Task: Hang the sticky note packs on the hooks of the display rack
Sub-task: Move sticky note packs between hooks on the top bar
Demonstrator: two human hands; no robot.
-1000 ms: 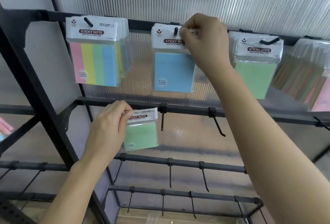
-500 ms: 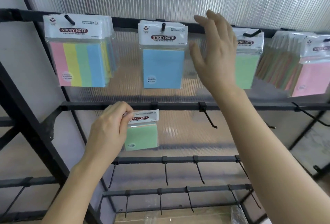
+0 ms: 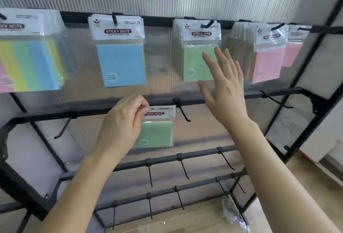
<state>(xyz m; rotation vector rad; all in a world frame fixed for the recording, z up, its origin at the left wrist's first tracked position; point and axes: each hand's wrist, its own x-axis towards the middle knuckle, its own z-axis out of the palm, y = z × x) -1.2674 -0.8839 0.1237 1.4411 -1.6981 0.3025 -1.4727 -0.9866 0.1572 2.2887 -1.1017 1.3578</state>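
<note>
Green sticky note pack point(image 3: 155, 134) — clear-wrapped, white header.

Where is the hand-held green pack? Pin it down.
Head view, lower centre: the left hand pinches the green pack by its header, just under the second rail, left of an empty hook.

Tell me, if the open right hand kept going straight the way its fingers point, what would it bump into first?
Probably the hanging green packs on the top row: the fingers of the right hand point up at them and overlap them in the picture. How far in front of them the hand is cannot be told.
</note>
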